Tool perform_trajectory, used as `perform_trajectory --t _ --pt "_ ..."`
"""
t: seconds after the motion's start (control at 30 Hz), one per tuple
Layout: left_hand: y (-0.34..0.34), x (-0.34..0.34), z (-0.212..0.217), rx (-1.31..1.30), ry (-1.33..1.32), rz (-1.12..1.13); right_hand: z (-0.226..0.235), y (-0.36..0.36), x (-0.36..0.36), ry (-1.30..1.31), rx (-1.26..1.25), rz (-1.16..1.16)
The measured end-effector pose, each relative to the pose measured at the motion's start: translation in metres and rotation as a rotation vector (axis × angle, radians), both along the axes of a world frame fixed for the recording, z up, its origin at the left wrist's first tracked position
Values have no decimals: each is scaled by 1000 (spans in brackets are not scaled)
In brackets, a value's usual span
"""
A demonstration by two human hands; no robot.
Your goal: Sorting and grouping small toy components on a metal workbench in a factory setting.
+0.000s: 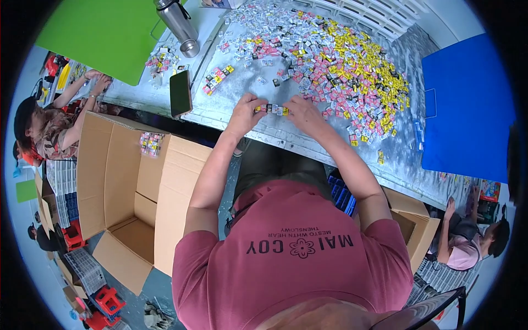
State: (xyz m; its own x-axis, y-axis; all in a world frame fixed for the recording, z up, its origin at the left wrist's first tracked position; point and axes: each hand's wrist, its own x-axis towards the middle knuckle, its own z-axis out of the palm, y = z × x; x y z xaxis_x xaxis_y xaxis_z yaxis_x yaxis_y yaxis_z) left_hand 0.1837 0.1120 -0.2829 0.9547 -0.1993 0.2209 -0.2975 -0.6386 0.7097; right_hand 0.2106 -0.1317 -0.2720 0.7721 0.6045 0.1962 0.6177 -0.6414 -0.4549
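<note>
A short row of small square pieces point(272, 109), yellow, dark and white, lies across the near part of the table between my hands. My left hand point(246, 114) pinches its left end. At the right end my right hand point(302, 114) closes its fingers on the same row. Just beyond, to the left, rests a small block of joined rows point(218, 80) in pink, white and yellow. A large spread of loose small pieces point(352, 66), yellow, pink, white and black, covers the table's right and far parts.
A phone point(180, 93) lies at the table's left edge, near a steel flask point(177, 25). An open cardboard box point(118, 176) stands at my left, another box point(412, 220) at my right. Green point(104, 38) and blue point(467, 110) panels flank the table. Other people sit at both sides.
</note>
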Motion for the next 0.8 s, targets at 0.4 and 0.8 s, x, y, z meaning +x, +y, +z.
perform_trajectory --t 0.4,0.8 --pt "0 1 -3 5 -30 -27 -4 15 -1 -101 -89 -45" --pt "-29 -7 42 -92 27 -120 43 -23 -3 30 -69 -14"
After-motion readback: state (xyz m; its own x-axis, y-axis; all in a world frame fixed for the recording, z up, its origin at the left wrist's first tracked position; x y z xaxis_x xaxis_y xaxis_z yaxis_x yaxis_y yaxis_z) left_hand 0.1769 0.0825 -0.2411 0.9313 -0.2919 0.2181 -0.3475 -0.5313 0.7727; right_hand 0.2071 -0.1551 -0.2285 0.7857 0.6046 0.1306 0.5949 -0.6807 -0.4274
